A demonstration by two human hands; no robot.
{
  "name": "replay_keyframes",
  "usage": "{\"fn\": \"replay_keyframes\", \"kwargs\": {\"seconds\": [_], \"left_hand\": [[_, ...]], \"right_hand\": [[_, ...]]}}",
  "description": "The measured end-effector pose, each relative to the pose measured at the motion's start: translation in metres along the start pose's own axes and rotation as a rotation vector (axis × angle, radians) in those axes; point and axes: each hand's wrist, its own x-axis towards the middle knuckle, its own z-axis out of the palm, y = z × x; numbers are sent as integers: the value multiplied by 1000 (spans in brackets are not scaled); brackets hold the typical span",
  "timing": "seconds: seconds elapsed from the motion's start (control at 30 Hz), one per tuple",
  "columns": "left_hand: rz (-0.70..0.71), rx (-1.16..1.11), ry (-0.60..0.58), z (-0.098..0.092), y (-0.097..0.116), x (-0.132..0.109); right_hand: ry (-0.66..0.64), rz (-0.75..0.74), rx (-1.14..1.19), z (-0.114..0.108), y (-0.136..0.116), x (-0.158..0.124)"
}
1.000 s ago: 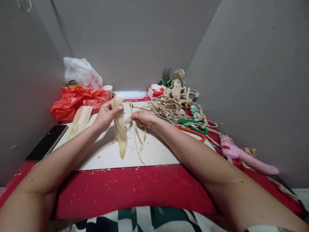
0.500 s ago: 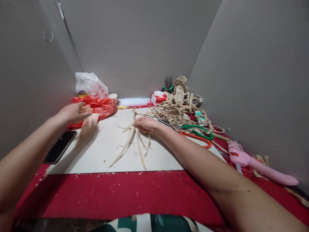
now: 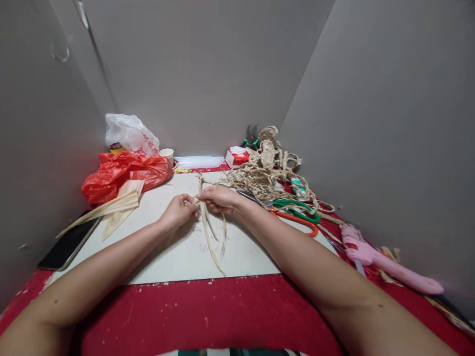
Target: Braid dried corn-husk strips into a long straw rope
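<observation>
My right hand (image 3: pixel 218 199) pinches a braided cord of dry husk strips (image 3: pixel 201 184) over a white board (image 3: pixel 156 264). Loose pale strips (image 3: pixel 206 232) hang toward me from below its fingers. My left hand (image 3: pixel 179 211) is close beside it, thumb and fingers closed at the strips' upper ends. The fingertips of the two hands nearly meet. From the braid, a cord runs right toward a heap of twisted husk rope (image 3: pixel 256 180). Wide flat husk pieces (image 3: pixel 122 205) lie to the left, partly across a black phone (image 3: pixel 70 242).
A red plastic bag (image 3: pixel 122 173), a white bag (image 3: pixel 131 133) and a paper cup (image 3: pixel 166 154) stand at the back left. On the right are green-handled scissors (image 3: pixel 297 210), an orange handle (image 3: pixel 297 221) and a pink glue gun (image 3: pixel 393 269). Grey panels (image 3: pixel 208 74) enclose the table.
My left hand has let go of the wide husk pieces, which now lie near the red bag, and has come right to the strips. My right hand keeps its pinch on the braid.
</observation>
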Motion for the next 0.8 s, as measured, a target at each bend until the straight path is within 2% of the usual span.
{"fn": "replay_keyframes", "kwargs": {"seconds": [0.13,0.23,0.33,0.43,0.6,0.8], "left_hand": [[307,368,69,-13,-4,6],[421,454,141,-19,-3,8],[382,321,209,-21,-3,10],[326,174,151,-21,-5,12],[376,124,149,-19,-8,17],[270,-106,-9,-14,-8,19]], "right_hand": [[-39,10,12,-5,-1,0],[-100,24,26,-12,-1,1],[-146,50,63,-16,-1,1],[-161,44,80,-16,0,1],[-173,29,77,-13,1,2],[-192,22,103,-13,3,2]]}}
